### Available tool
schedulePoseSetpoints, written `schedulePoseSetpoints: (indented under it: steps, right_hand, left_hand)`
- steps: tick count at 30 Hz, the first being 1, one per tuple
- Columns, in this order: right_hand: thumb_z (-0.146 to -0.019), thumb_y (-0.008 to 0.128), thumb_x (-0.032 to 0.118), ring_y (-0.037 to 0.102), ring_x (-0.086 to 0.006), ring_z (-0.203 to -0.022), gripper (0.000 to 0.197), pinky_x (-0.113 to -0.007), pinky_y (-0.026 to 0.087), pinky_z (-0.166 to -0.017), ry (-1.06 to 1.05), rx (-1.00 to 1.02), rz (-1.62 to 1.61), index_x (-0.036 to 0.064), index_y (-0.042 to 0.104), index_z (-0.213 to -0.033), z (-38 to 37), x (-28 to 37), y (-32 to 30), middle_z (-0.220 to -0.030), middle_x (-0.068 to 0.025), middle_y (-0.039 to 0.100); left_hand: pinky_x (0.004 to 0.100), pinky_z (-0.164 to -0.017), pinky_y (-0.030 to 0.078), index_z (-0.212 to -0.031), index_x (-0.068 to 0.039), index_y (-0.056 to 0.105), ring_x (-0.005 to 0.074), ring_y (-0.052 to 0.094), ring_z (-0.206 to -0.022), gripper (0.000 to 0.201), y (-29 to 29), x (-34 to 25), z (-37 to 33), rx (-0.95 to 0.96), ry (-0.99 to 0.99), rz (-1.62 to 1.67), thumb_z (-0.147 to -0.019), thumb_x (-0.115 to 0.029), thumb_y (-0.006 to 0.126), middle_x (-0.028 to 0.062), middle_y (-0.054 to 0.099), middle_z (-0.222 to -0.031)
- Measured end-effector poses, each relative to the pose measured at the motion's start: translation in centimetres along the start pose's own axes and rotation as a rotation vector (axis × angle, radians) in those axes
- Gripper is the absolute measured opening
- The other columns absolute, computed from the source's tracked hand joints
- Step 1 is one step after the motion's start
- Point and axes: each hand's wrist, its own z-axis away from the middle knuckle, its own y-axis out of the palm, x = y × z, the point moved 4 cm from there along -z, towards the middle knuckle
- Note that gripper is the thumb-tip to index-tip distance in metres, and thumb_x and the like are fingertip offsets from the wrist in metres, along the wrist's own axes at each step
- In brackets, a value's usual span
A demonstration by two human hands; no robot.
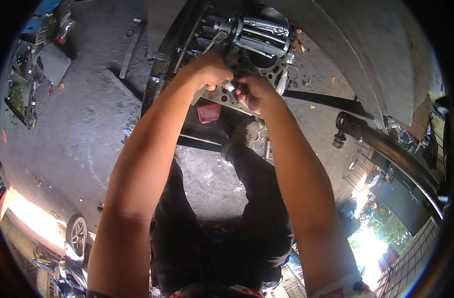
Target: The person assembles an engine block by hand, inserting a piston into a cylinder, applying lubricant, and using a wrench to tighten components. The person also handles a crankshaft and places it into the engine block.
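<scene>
My left hand (213, 70) is closed in a fist over a metal machine frame with round holes (227, 102). A small pale piece (229, 85) pokes out beside its fingers; its kind is too small to tell. Close by on the right, my right hand (255, 93) has its fingers curled in toward that piece, and what lies in them is hidden. Just beyond both hands sits a round metal cage of parallel rods (264, 37). A metal lever arm (216, 42) runs down from it toward my left hand.
A red flat piece (209, 112) lies in the dark lower part of the frame, near my shoe (244, 134). A thick curved metal bar (391, 141) with a bolt juts in from the right. Metal strips (131, 48) lie on the floor (82, 119) at left.
</scene>
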Motion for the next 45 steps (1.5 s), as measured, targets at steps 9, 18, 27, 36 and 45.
schedulePoseSetpoints:
  steps: [9, 18, 27, 36, 45]
  right_hand:
    - [-0.091, 0.067, 0.017, 0.054, -0.0102, -0.059, 0.024, -0.024, 0.039, -0.050, -0.104, 0.076, -0.013, 0.0034, 0.061, -0.110, 9.8, 3.0, -0.7, -0.093, -0.0048, 0.063]
    - [-0.089, 0.071, 0.021, 0.056, -0.0101, -0.062, 0.026, -0.024, 0.040, -0.052, -0.147, 0.037, 0.006, 0.0048, 0.063, -0.108, 13.5, 4.1, -1.4, -0.095, -0.0046, 0.065]
    - [-0.091, 0.065, 0.018, 0.054, -0.0122, -0.066, 0.019, -0.028, 0.041, -0.056, -0.113, 0.052, 0.006, 0.0095, 0.064, -0.107, 10.2, 3.2, -0.2, -0.102, -0.0045, 0.065]
    - [-0.090, 0.065, 0.015, 0.053, -0.0134, -0.068, 0.019, -0.029, 0.041, -0.058, -0.084, 0.042, -0.007, 0.0070, 0.064, -0.107, 8.0, 2.2, -0.1, -0.095, -0.0042, 0.063]
    - [-0.092, 0.064, 0.013, 0.057, -0.0148, -0.064, 0.015, -0.028, 0.043, -0.055, -0.083, 0.038, -0.019, 0.0044, 0.065, -0.104, 5.5, 1.3, -0.5, -0.085, -0.0047, 0.061]
  left_hand:
    - [0.0271, -0.046, 0.036, -0.094, 0.000, 0.073, 0.0081, 0.044, -0.054, 0.019, -2.0, 1.6, 2.1, 0.007, 0.068, 0.204, -0.088, -0.017, 0.077, 0.0013, 0.059, -0.073]
    - [0.0316, -0.047, 0.043, -0.086, 0.002, 0.073, 0.0117, 0.044, -0.049, 0.017, -0.1, 0.4, -1.0, 0.023, 0.025, -0.097, -0.083, -0.015, 0.074, 0.0033, 0.056, -0.062]
    - [0.0336, -0.045, 0.043, -0.077, 0.006, 0.071, 0.0139, 0.046, -0.047, 0.021, 0.0, -1.0, -0.2, 0.025, 0.035, 0.057, -0.078, -0.015, 0.074, 0.0083, 0.061, -0.063]
    - [0.0318, -0.041, 0.034, -0.076, 0.008, 0.069, 0.0124, 0.042, -0.047, 0.015, 0.1, -0.3, -0.7, 0.050, -0.031, 0.093, -0.080, -0.007, 0.072, 0.0074, 0.055, -0.062]
    - [0.0326, -0.042, 0.035, -0.079, 0.008, 0.069, 0.0131, 0.040, -0.047, 0.018, -0.1, -0.1, -0.9, 0.064, -0.047, 0.065, -0.082, -0.009, 0.072, 0.0073, 0.056, -0.064]
